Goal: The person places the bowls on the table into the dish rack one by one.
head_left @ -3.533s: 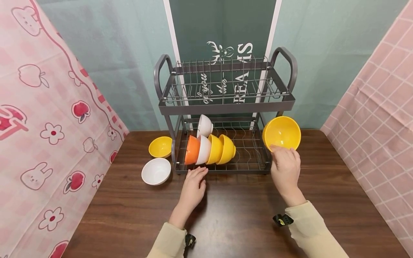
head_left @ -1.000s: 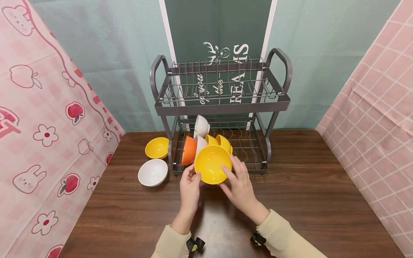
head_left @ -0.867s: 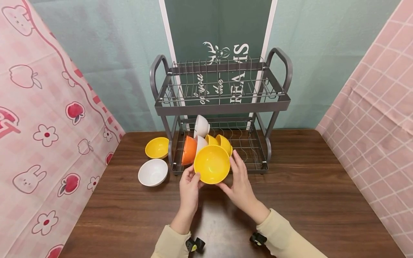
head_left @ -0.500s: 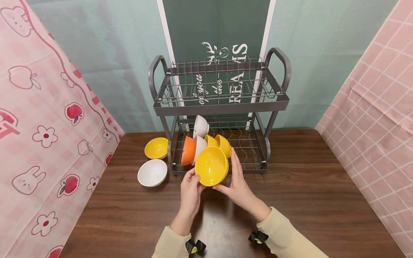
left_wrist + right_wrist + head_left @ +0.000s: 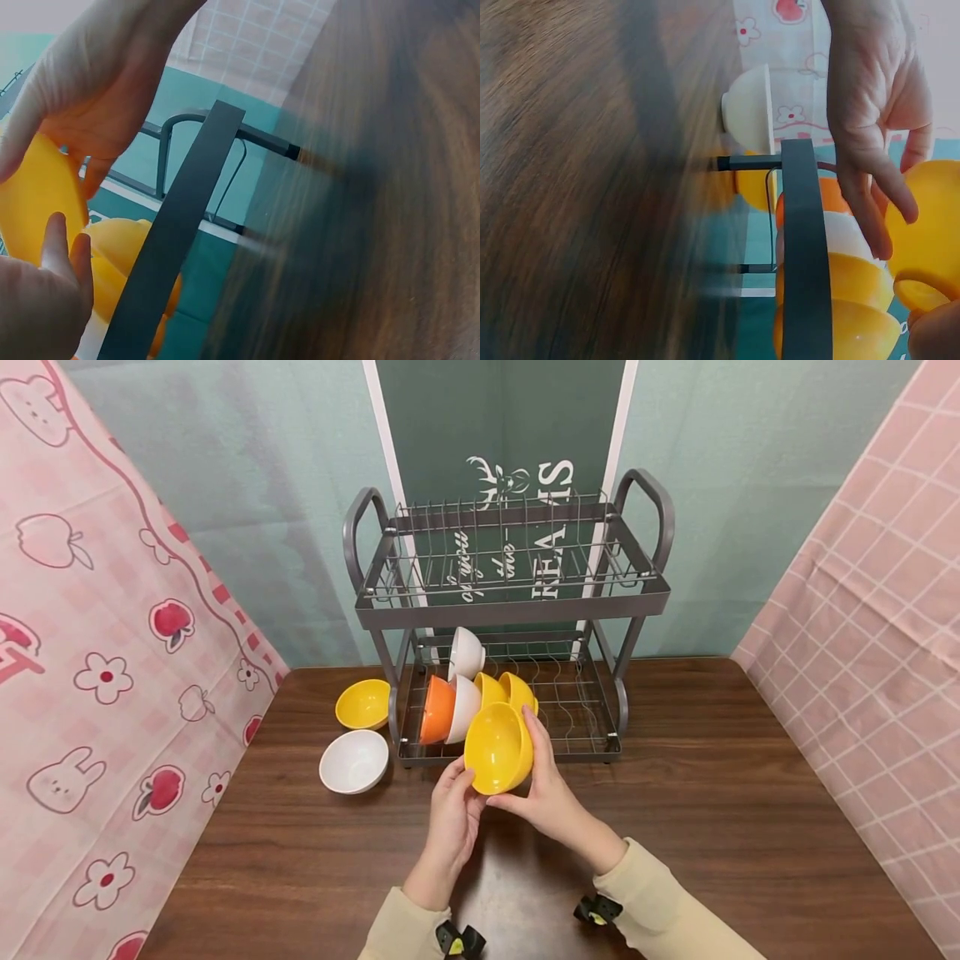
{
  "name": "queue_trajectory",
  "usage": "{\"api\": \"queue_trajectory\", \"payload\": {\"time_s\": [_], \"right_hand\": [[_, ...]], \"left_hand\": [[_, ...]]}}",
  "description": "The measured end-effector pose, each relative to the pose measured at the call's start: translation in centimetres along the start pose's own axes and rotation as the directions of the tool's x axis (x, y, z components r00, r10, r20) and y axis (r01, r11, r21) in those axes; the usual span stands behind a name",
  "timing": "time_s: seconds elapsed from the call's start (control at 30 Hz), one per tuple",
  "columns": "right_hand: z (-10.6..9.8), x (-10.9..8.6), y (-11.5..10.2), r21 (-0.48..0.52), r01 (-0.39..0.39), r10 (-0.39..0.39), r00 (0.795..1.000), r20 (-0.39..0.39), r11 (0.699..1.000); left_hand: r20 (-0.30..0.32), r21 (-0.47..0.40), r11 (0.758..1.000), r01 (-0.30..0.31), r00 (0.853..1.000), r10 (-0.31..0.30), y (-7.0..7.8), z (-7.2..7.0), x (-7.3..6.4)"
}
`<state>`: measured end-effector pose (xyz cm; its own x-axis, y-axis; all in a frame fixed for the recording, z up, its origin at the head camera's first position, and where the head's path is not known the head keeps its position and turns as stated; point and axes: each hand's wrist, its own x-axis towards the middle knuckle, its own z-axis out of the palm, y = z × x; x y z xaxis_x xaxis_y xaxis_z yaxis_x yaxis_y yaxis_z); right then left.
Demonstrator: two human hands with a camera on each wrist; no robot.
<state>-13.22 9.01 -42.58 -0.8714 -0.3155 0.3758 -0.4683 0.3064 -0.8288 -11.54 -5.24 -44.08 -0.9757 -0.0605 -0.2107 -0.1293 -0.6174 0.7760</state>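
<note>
A yellow bowl (image 5: 495, 750) is held tilted in front of the rack's lower tier, its hollow side turned to the left and toward me. My left hand (image 5: 452, 814) pinches its lower left rim, thumb on the inside. Around the right side and base curves my right hand (image 5: 551, 793), thumb below and fingers above. Behind it, on the lower tier, an orange bowl (image 5: 437, 710), a white bowl (image 5: 463, 708) and two yellow bowls (image 5: 519, 690) stand on edge in a row. The held bowl partly covers the yellow ones. Another white bowl (image 5: 467, 652) stands behind this row.
The grey two-tier dish rack (image 5: 513, 608) has wire slots and raised side handles. On the wooden table (image 5: 300, 860) to its left sit a yellow bowl (image 5: 363, 704) and a white bowl (image 5: 354, 762), both upright. Patterned cloths hang at the sides and back.
The yellow bowl came from the right of the rack to its front, where my left hand took hold too. Over the last second it has turned, its opening swinging leftward.
</note>
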Motion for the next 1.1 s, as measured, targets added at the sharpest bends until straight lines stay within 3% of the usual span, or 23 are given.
{"api": "queue_trajectory", "payload": {"time_s": [0.2, 0.47, 0.67, 0.87, 1.0, 1.1], "right_hand": [[0.0, 0.1, -0.4, -0.088, 0.084, -0.086, 0.996, -0.016, 0.993], [0.0, 0.2, -0.9, -0.125, 0.056, -0.061, 0.997, -0.040, 0.991], [0.1, 0.3, -1.4, -0.166, 0.028, -0.040, 0.997, -0.070, 0.986], [0.1, 0.2, -1.6, -0.179, 0.016, -0.036, 0.994, -0.108, 0.984], [0.0, 0.2, -1.5, -0.185, 0.023, -0.051, 0.988, -0.148, 0.982], [-0.3, 0.3, -1.5, -0.199, 0.041, -0.076, 0.982, -0.174, 0.979]], "left_hand": [[0.101, -0.105, 0.994, 0.030, 0.995, -0.020, -0.2, -0.2, -0.1], [0.138, -0.092, 0.995, 0.047, 0.990, -0.034, -0.4, -0.6, 0.2], [0.141, -0.016, 0.999, 0.038, 0.989, -0.035, -0.8, -0.9, 0.5], [0.137, 0.109, 0.994, -0.011, 0.991, -0.004, -0.8, -1.0, 0.7], [0.089, 0.212, 0.974, -0.078, 0.994, 0.061, -0.6, -1.1, 0.9], [0.086, 0.308, 0.933, -0.188, 0.982, 0.170, -0.5, -1.3, 1.0]]}}
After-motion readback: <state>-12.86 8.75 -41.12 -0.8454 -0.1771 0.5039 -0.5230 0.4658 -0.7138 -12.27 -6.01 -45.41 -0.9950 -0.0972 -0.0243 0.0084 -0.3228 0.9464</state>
